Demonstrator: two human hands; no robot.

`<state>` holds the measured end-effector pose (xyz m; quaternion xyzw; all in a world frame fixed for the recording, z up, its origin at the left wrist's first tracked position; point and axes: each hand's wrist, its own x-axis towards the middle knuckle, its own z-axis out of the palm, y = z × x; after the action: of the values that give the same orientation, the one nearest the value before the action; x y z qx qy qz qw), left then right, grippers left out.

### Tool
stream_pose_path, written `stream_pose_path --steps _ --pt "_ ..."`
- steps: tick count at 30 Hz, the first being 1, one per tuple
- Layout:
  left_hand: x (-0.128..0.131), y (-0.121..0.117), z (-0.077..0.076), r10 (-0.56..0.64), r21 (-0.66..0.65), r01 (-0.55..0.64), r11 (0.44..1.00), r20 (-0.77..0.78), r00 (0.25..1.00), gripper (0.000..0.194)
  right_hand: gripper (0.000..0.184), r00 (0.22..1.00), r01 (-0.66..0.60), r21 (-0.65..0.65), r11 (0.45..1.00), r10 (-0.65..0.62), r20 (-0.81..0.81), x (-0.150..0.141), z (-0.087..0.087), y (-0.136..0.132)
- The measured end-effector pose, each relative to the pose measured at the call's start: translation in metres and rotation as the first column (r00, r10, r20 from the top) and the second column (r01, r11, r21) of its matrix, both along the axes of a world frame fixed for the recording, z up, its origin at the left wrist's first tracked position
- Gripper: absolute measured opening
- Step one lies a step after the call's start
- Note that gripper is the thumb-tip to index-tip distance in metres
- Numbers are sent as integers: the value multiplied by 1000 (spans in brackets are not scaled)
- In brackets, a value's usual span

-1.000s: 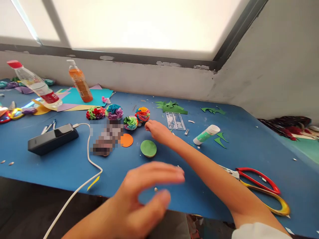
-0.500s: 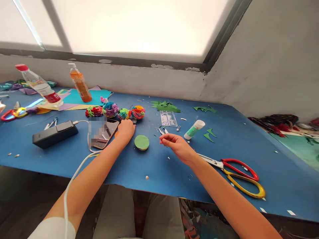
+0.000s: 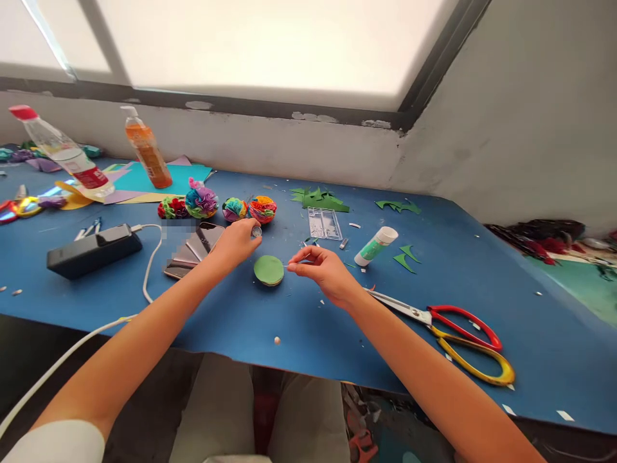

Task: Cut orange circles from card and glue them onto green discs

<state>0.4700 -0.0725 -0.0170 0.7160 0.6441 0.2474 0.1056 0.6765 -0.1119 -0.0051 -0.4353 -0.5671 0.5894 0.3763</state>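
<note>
My left hand [image 3: 237, 238] has its fingers closed round a small round clear-and-grey thing [image 3: 257, 231], behind the green paper circle. My right hand [image 3: 319, 270] pinches at the right of that circle; a thin pale tip [image 3: 288, 266] shows at the fingertips, too small to name. Between the hands lies the green paper circle [image 3: 268, 270], a stack of round pieces with a lighter edge below. Ruffled paper flower balls in mixed colours, one orange and red [image 3: 262, 209], stand just beyond my left hand. A phone [image 3: 202, 241] is partly hidden by my left hand.
Large scissors [image 3: 463, 328] with red and yellow handles lie right of my right forearm. A glue stick [image 3: 376, 246], a clear plastic case [image 3: 324, 224] and green paper scraps [image 3: 321, 199] lie further back. Left are two bottles [image 3: 149, 151], a black power bank [image 3: 94, 249] and its white cable [image 3: 150, 270].
My left hand reached to the flower balls and now holds the small round thing, lifted from the table. My right hand came back from the flower balls to beside the green circle.
</note>
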Motion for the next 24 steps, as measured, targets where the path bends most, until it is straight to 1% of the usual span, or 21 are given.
stream_pose_path --steps 2,4,6,8,9,10,12,13,15,17,18,19,21,24 --pt "-8 -8 -3 -72 21 71 997 89 993 32 24 997 -45 32 998 43 58 -6 -4 3" --pt "-13 -15 -9 -129 28 126 992 201 971 31 17 987 -89 89 992 76 142 -10 -9 6" --pt "-17 -22 -16 -180 38 179 983 372 911 30 9 973 -111 142 984 79 215 -10 -14 8" --pt "-18 -27 -22 -208 52 215 975 543 814 31 3 964 -111 168 979 66 257 -7 -18 10" --pt "-18 -29 -25 -204 41 224 974 598 775 32 1 955 -124 192 974 65 289 -5 -20 11" --pt "-17 -31 -27 -194 22 231 973 623 758 32 3 943 -146 226 963 66 326 -3 -21 11" --pt "-15 -33 -31 -192 -14 255 967 622 759 32 8 908 -217 334 917 64 413 1 -23 10" --pt "-13 -33 -32 -207 -20 277 961 612 763 31 11 889 -258 405 877 52 455 2 -24 9" --pt "-11 -34 -34 -269 -8 340 941 592 759 29 14 858 -328 537 777 7 514 4 -26 6" --pt "-10 -36 -36 -331 6 402 916 580 744 28 16 831 -377 620 688 -45 555 5 -29 4" --pt "-9 -37 -36 -357 14 424 905 567 743 28 16 819 -393 640 660 -65 570 5 -29 4" --pt "-10 -38 -36 -382 24 440 898 542 749 27 16 809 -407 649 643 -76 583 6 -30 3" --pt "-10 -40 -35 -433 71 457 887 470 769 26 16 794 -426 648 631 -84 603 8 -29 2" --pt "-11 -44 -31 -515 196 477 857 372 773 20 20 780 -421 665 617 -128 613 10 -23 0"
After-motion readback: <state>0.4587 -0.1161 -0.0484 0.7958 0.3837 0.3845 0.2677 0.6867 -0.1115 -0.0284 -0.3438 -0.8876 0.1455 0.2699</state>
